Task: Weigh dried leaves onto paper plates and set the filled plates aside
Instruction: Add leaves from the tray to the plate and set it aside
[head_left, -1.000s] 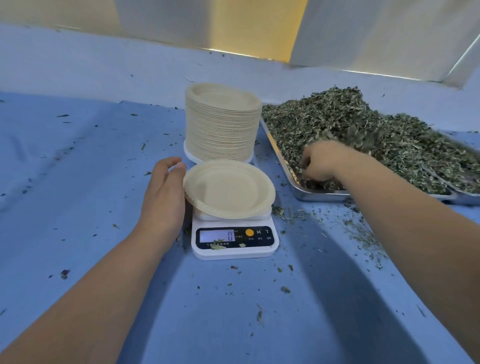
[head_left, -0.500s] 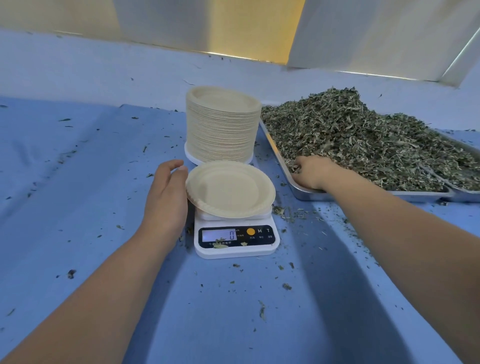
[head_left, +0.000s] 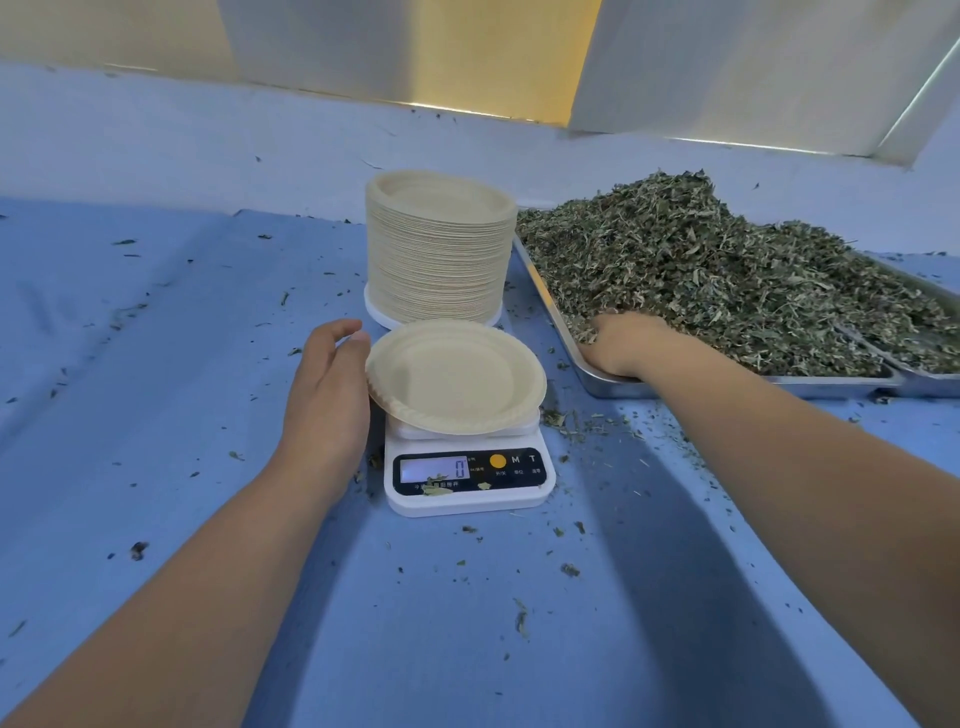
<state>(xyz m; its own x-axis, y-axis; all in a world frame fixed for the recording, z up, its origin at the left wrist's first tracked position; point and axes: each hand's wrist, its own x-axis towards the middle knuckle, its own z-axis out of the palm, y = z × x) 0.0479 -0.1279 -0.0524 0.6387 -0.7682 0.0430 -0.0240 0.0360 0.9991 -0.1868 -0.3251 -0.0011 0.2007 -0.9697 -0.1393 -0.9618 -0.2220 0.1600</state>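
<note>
Out past the left hand, on the blue desk (head_left: 156, 364), it's only leaf crumbs (head_left: 137, 550) dotted over the cloth. Here's the left hand (head_left: 324, 395): it stands on its edge with the fingers relaxed and fairly straight, gripping nothing, the palm turned toward the paper plate (head_left: 457, 376) just to its right. The fingertips look to be brushing the plate's rim, though from this angle that's hard to call. The paper plate sits level on the white scale (head_left: 467, 499), right beside that palm. The display (head_left: 434, 469) below it reads 0, with a few leaf bits lying on the front panel. Beyond the left fingertips a tall stack of plates (head_left: 439, 249) stands upright, just behind the scale. Across to the right hand (head_left: 618, 345): it's down in the near-left corner of the metal tray (head_left: 597, 384), knuckles up, fingers buried in the dried leaves (head_left: 727, 270). I can't tell whether they're closed on a handful or spread. The leaves heap up beyond that hand and off to its right, filling the tray.
</note>
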